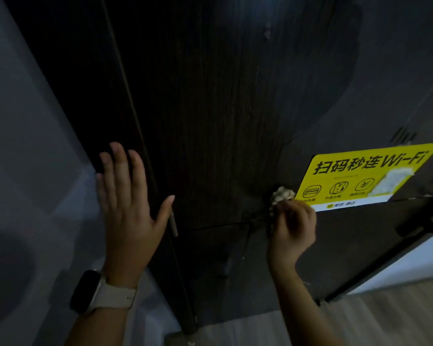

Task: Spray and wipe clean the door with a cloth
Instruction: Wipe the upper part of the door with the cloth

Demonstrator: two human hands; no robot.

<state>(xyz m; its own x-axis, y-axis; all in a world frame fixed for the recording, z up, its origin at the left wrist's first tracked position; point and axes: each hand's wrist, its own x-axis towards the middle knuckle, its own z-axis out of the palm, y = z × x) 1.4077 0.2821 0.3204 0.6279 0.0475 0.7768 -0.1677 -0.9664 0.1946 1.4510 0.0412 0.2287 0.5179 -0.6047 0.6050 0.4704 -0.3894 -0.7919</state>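
- Closest to me is the left forearm with a smartwatch on a pale strap, screen dark.
- Just past that, the left hand is flat with fingers straight and spread, palm pressed on the door frame right at the edge of the door. It's not holding anything.
- The right hand is curled up tight around a scrunched, light-coloured cloth; a wad of it pokes out above the fingers and sits against the door.
- The door itself is dark wood grain, pretty dim in here. There's a hazy, smeary patch across the upper right part of it.
- Touching the cloth on its right is a yellow sticker stuck on the door, with black lettering ending in "Wi-Fi", three round icons and a blurred-out square.
- Down low there's pale wood-look floor showing under the door.
- On the far left is a plain grey wall.
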